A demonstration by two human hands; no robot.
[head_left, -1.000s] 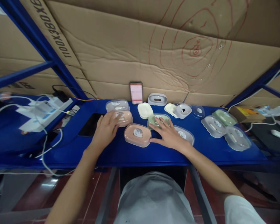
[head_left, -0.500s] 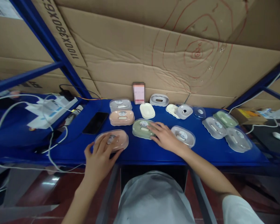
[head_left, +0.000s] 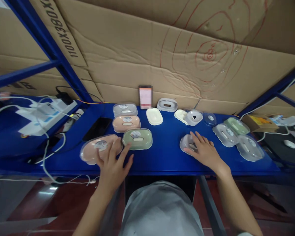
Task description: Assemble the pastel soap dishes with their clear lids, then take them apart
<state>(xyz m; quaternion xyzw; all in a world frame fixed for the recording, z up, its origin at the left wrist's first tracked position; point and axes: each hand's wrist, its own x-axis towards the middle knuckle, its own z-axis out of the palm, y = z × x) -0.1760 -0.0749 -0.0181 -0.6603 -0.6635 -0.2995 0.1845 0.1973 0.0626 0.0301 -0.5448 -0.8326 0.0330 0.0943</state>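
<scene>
My left hand (head_left: 113, 167) has its fingers spread over the right end of a pink plastic box (head_left: 90, 151) with a clear lid and a round sticker. Some of its fingertips reach the front left edge of a green lidded box (head_left: 140, 144), which stands right beside the pink one. My right hand (head_left: 207, 152) lies over a grey lidded box (head_left: 186, 141), thumb and fingers apart, covering most of its right side. Whether that thumb presses the box or only rests there, I cannot tell.
Behind stand another pink box (head_left: 126, 127), a grey box (head_left: 124, 109), a cream tray (head_left: 154, 116) and a propped phone (head_left: 145, 98). Several lidded boxes (head_left: 249, 149) sit at the right. A black phone (head_left: 97, 128) and white cables (head_left: 48, 152) lie left. Cardboard (head_left: 127, 49) walls the back.
The green box has moved left, beside the front pink box, which has also shifted left. My right hand has left the green box and moved right onto the grey one.
</scene>
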